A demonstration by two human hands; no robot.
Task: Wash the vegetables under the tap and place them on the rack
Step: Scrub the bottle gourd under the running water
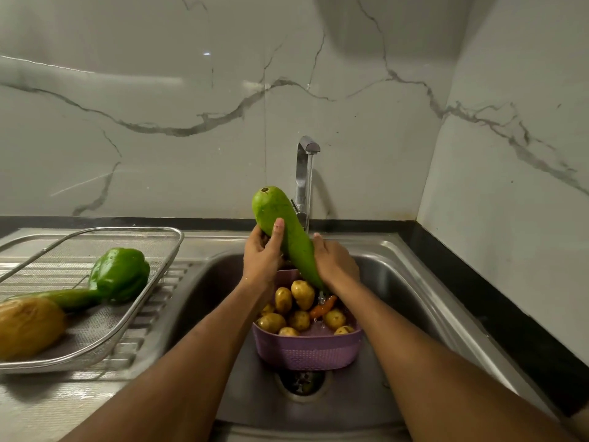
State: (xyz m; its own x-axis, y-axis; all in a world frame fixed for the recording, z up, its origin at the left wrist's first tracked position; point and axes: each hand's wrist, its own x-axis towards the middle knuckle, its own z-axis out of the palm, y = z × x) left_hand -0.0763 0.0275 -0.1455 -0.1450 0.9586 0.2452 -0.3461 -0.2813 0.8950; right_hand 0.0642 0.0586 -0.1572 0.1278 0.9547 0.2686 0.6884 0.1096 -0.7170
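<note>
A long green gourd is tilted under the running tap, thick end up. My left hand grips its middle, thumb across the front. My right hand wraps its lower part. Below them a purple basket sits in the sink with several potatoes and an orange carrot. On the left, the wire rack holds a green capsicum, a green cucumber and a large potato.
The rack rests on the ribbed steel drainboard. The sink drain lies just in front of the basket. A marble wall stands behind and on the right, with a black counter edge along it.
</note>
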